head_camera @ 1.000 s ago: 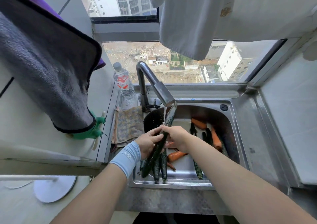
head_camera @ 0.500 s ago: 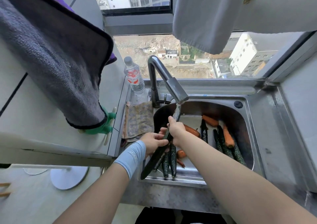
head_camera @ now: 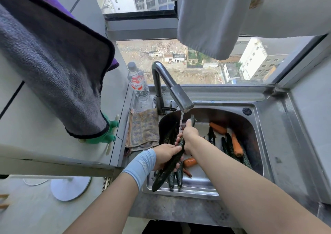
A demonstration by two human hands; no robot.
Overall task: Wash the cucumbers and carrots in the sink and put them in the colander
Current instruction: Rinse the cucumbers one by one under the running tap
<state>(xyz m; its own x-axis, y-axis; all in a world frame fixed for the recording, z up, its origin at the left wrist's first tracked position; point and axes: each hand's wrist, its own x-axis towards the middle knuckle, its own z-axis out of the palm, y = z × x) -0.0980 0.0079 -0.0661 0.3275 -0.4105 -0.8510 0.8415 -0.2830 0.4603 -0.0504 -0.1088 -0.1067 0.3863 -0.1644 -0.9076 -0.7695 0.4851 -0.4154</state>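
Head view: both hands are over the steel sink [head_camera: 266, 144], working one long dark cucumber [head_camera: 162, 179] under the tap. Left hand [head_camera: 163, 156], w/ a pale blue wrist sleeve [head_camera: 140, 165] just behind it, is wrapped round the cucumber's middle, fingers curled over the top. Right hand [head_camera: 189, 133] grasps the upper part, fist closed round it, w/ the far tip poking out past the knuckles. The cucumber is tilted: top end up near the spout, lower end hanging over the sink's front-left rim. Faucet [head_camera: 172, 88] is running; thin water stream [head_camera: 181, 119] lands at the right hand & the cucumber just beside it. Down in the basin, more veg: two short cucumbers [head_camera: 179, 176] side by side at the front edge, under the held one; orange carrot [head_camera: 189, 162] just right of them, below the right wrist. Further back & right, a carrot [head_camera: 217, 128] near the rear wall, another carrot [head_camera: 236, 145] lying along several dark cucumbers [head_camera: 227, 146] on the right side. Patterned cloth [head_camera: 144, 128] lies on the ledge left of the basin, touching the faucet base area; clear water bottle [head_camera: 138, 83] stands upright behind it by the window. Grey towel [head_camera: 53, 63] hangs at left, white cloth [head_camera: 215, 19] hangs top right.
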